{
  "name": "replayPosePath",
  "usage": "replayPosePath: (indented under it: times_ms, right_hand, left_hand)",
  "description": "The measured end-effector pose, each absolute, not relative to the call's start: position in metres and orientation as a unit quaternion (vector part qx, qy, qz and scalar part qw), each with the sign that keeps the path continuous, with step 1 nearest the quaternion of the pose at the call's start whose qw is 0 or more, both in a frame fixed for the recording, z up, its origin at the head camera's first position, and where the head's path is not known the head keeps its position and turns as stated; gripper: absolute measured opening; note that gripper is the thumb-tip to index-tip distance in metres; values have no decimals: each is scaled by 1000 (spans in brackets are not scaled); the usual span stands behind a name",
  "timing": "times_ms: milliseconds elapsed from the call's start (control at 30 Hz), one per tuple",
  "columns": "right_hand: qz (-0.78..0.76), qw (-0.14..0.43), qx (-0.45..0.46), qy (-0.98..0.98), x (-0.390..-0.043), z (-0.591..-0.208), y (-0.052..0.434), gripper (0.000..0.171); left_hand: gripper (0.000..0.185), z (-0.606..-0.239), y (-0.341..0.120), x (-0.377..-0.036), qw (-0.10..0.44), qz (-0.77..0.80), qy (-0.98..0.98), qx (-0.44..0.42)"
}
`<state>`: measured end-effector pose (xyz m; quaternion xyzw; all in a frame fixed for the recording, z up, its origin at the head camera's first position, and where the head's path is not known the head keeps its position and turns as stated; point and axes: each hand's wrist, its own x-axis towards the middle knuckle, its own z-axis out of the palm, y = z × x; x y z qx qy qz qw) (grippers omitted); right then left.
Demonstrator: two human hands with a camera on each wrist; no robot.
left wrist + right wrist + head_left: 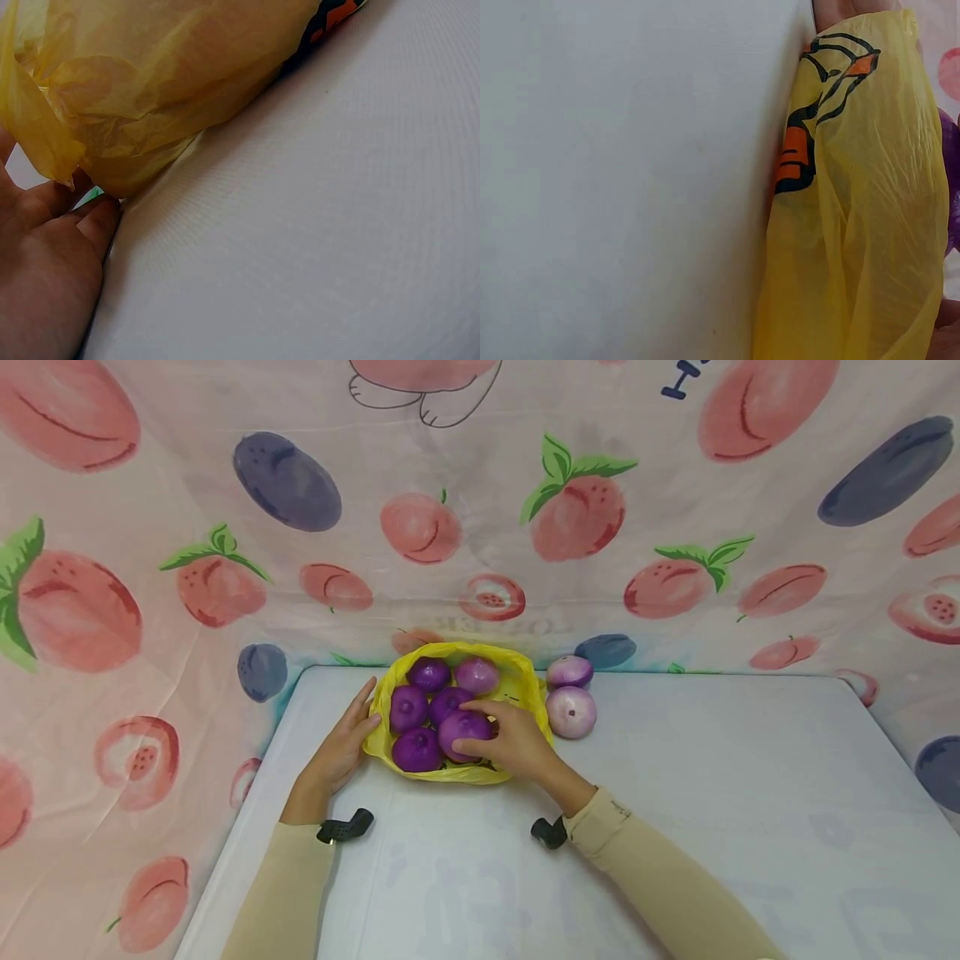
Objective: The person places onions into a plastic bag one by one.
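Observation:
A yellow plastic bag [529,689] lies on the white table with its mouth spread wide, and several purple onions [408,708] sit inside. My right hand [517,739] reaches into it, gripping a purple onion [463,731] between thumb and fingers at the near right of the group. Along the bag's left side rests my left hand [341,750], fingers extended, thumb by the rim. The left wrist view shows the fingers against the yellow plastic [187,82]. In the right wrist view the printed bag wall [862,225] hides most of the right hand.
Two paler onions, one behind [570,671] and one in front [572,712], stand just outside the bag's right side. A fruit-patterned cloth [480,468] hangs behind the white table [712,777]. Black wrist-worn devices [347,825] are on both arms.

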<state>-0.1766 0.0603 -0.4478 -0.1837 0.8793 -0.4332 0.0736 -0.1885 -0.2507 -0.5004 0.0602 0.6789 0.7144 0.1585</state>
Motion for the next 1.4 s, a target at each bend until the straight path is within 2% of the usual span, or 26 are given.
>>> replayPosePath:
  times_ms: [700, 1400]
  right_hand:
    - [-399, 107, -195, 890, -177, -454, 55, 61]
    - [-388, 112, -208, 891, -177, -459, 53, 62]
  left_hand:
    - [73, -501, -251, -189, 157, 714, 680, 61]
    - [70, -500, -251, -188, 154, 712, 683, 58]
